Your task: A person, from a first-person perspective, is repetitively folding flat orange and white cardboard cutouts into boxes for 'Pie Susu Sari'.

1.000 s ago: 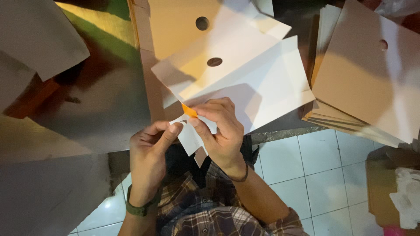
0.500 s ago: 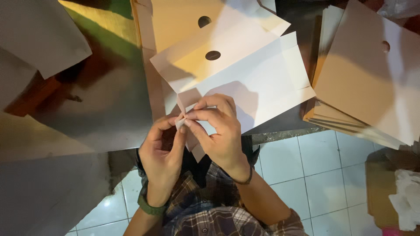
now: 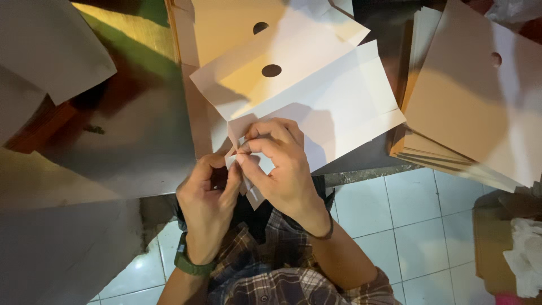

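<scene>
1. Two hands work one fold: my left hand (image 3: 208, 197) and right hand (image 3: 282, 164) pinch the near corner flap of the white card sheet (image 3: 333, 107), fingertips clenched on it.
2. The sheet lies on the table edge (image 3: 361, 172), flap overhanging.
3. Judging by this, I'm creasing; next needs firm, even pressure along the fold.

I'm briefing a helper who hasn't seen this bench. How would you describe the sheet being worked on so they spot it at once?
Start at the stack of brown cards on the right, then look left to mid-bench. There lies a white unfolded sheet, its near corner pinched by the left hand and right hand. Unlike its neighbours, it is white, creased into panels, with one dark round hole.
</scene>
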